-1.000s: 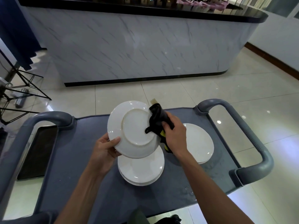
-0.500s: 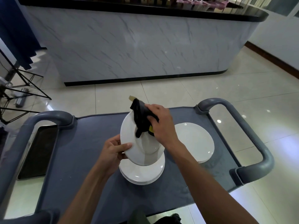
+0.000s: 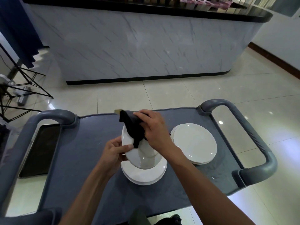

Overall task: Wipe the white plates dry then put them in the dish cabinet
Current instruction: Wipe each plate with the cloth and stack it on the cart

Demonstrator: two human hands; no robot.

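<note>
My left hand (image 3: pixel 114 151) grips the left rim of a white plate (image 3: pixel 142 157), tilted with its inner face toward me. On the plate's upper part my right hand (image 3: pixel 154 129) presses a black cloth (image 3: pixel 133 129). Directly beneath lies a stack of white plates (image 3: pixel 146 176) on the grey cart top (image 3: pixel 78 153). A second stack of white plates (image 3: pixel 194 143) rests to the right on the cart. No dish cabinet is in view.
The cart has thick grey handles at left (image 3: pixel 48 117) and right (image 3: pixel 259 153). A dark tray (image 3: pixel 39 150) sits below at the left. A marble-fronted counter (image 3: pixel 146 43) stands ahead across tiled floor, and a black tripod (image 3: pixel 19 88) is at the far left.
The plate has been turned from its underside to its inner face. My right hand has moved the cloth from the plate's right edge up onto its top part.
</note>
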